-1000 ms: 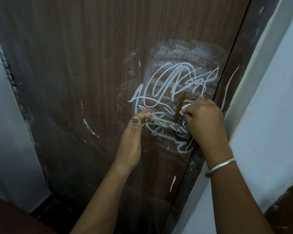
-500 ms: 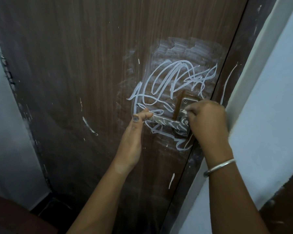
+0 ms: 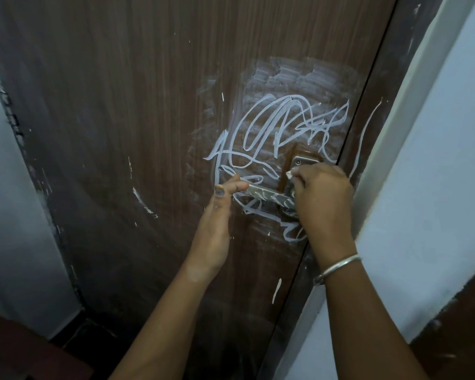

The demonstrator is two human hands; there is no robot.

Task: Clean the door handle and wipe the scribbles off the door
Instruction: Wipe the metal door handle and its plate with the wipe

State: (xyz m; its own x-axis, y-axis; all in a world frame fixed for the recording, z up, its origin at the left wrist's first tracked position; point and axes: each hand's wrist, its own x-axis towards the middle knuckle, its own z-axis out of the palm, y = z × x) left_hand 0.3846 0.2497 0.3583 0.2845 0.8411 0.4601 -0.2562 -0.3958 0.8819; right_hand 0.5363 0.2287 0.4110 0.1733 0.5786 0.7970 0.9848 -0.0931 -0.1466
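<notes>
A dark brown wooden door (image 3: 148,119) carries white scribbles (image 3: 280,127) and a smeared white haze around its metal lever handle (image 3: 266,197). The lever itself has white marks on it. My left hand (image 3: 217,218) pinches the free end of the lever between thumb and fingers. My right hand (image 3: 321,198) is closed on a small white wipe (image 3: 289,174), pressed against the handle's metal plate (image 3: 303,161) at the lever's base. Most of the wipe is hidden inside the fist.
The dark door frame (image 3: 373,111) runs along the door's right edge with a white streak on it. A pale blue wall (image 3: 436,160) stands at the right and another (image 3: 8,215) at the left. A silver bangle (image 3: 337,267) sits on my right wrist.
My right hand has shifted slightly on the handle plate with the wipe, rubbing near the lever's base. My left hand has kept its pinch on the lever's end.
</notes>
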